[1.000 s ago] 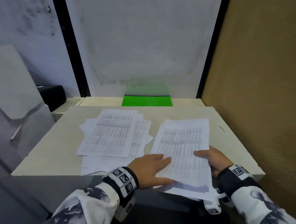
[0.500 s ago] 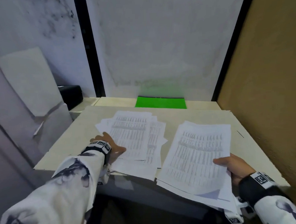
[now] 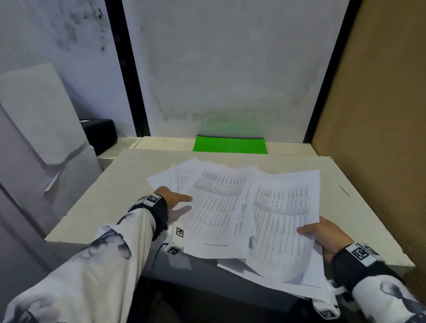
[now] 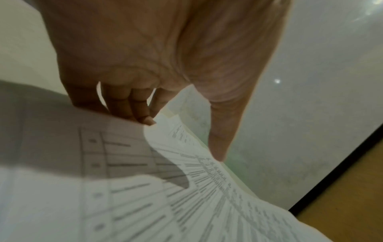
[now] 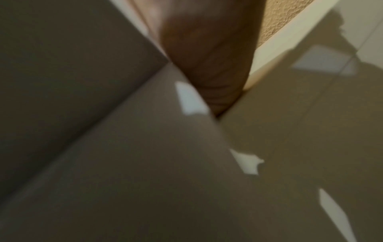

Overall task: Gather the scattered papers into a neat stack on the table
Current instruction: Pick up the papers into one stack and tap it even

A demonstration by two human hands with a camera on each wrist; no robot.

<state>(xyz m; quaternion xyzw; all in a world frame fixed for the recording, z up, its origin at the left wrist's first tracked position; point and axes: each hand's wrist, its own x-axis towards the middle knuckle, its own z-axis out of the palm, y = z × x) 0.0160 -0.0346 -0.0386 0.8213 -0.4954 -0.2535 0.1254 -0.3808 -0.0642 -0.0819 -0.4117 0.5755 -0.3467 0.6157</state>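
Pale table [image 3: 231, 160] fills the middle of the head view, set in a corner between a grey-white back wall [image 3: 238, 61] and a brown textured side panel [image 3: 390, 127]. At the far edge of the table lies a green sheet [image 3: 229, 148], flat against the wall; a black box [image 3: 102, 135] stands off the table's far-left corner, beside a leaning white board [image 3: 37, 116]. Printed papers in two groups, overlapping at their inner edges. Left pile of papers [image 3: 214, 205]: several table-printed sheets fanned out unevenly, near edge overhanging the table front. Right bundle of papers [image 3: 284, 221]: also several sheets, its near end sagging past the table edge. Left hand [image 3: 174, 203], in a black wristband with a printed marker tag, is at the left edge of the left pile; in the left wrist view its fingers [image 4: 143, 113] go under a lifted, curling sheet edge [image 4: 186, 147] with the thumb extended above, so it grips the sheets. Right hand [image 3: 319, 234] holds the right bundle at its right edge, thumb on top, fingers hidden under the paper. Right wrist view is blurred and dark; only the underside of the hand [image 5: 207, 57] and shadowed paper [image 5: 124, 147] are discernible.
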